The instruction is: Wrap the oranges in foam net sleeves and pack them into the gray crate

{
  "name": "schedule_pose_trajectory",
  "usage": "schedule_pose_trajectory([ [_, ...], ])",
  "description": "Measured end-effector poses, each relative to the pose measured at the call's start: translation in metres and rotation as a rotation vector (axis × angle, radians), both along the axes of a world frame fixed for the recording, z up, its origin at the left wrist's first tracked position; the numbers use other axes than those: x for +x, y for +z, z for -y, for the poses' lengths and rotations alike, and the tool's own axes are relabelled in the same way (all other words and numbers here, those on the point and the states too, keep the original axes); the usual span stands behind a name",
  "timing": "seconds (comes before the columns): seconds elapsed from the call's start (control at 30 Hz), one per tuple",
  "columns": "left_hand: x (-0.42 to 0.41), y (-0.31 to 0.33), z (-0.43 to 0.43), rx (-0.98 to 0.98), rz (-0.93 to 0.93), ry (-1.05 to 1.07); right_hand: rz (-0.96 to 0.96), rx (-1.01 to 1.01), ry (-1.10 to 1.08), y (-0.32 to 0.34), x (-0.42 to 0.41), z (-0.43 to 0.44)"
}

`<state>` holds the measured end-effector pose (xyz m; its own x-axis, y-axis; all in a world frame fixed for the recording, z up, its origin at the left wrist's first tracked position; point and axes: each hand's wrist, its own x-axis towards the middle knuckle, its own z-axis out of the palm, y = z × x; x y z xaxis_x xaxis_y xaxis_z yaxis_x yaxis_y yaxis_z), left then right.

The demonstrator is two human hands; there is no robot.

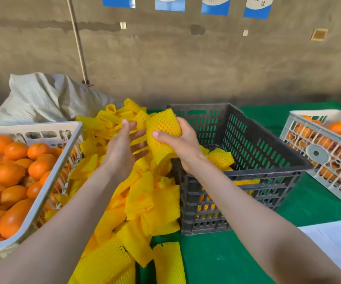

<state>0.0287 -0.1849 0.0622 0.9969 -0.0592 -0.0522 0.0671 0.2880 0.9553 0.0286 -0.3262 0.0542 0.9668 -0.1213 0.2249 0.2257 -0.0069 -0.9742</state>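
The right hand [184, 144] has its grip closed round a sleeved orange [163, 128], held over the left wall of the gray crate [257, 144]. The left hand [122, 148] is just beside it, fingers loose, grip wide and holding nothing. Below lies a pile of foam net sleeves [155, 199], mid-surface. Bare oranges [16, 150] fill a white crate [32, 127] at the surface's left edge.

Grey wall [186, 58] (blue posters [214, 6]) — green table [237, 253]

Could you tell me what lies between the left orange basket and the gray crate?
A pile of yellow foam sleeves, in the head view.
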Motion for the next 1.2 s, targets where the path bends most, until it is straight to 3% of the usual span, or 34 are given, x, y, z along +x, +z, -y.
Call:
schedule_pose_trajectory([
  [0.1, -0.002, 0.001, 0.016, 0.096, 0.038, -0.026, 0.055, -0.158, -0.105, 0.011, 0.02, 0.042],
  [0.17, -0.001, -0.002, 0.029, 0.198, 0.079, -0.026, -0.052, -0.405, -0.13, 0.015, 0.035, 0.078],
  [0.37, 0.004, -0.012, 0.063, 0.362, 0.163, -0.084, -0.506, -1.607, 0.172, -0.016, 0.071, 0.16],
  [0.47, 0.006, -0.014, 0.071, 0.374, 0.182, -0.106, -0.766, -1.772, 0.324, -0.035, 0.083, 0.18],
  [0.53, 0.008, -0.016, 0.075, 0.372, 0.183, -0.114, -0.836, -1.849, 0.389, -0.043, 0.087, 0.185],
  [0.67, 0.008, -0.018, 0.081, 0.369, 0.177, -0.124, -0.857, -1.917, 0.419, -0.049, 0.093, 0.182],
  [0.77, 0.006, -0.018, 0.083, 0.359, 0.171, -0.133, -0.857, -1.91, 0.323, -0.052, 0.097, 0.182],
  [0.97, -0.003, -0.015, 0.073, 0.37, 0.167, -0.154, -0.488, -1.973, -0.017, -0.039, 0.089, 0.166],
  [1.07, -0.004, -0.011, 0.047, 0.352, 0.147, -0.109, -0.171, -1.715, -0.148, -0.027, 0.082, 0.14],
  [1.2, -0.003, -0.007, 0.0, 0.27, 0.086, -0.043, 0.332, -1.156, -0.246, -0.007, 0.06, 0.07],
])
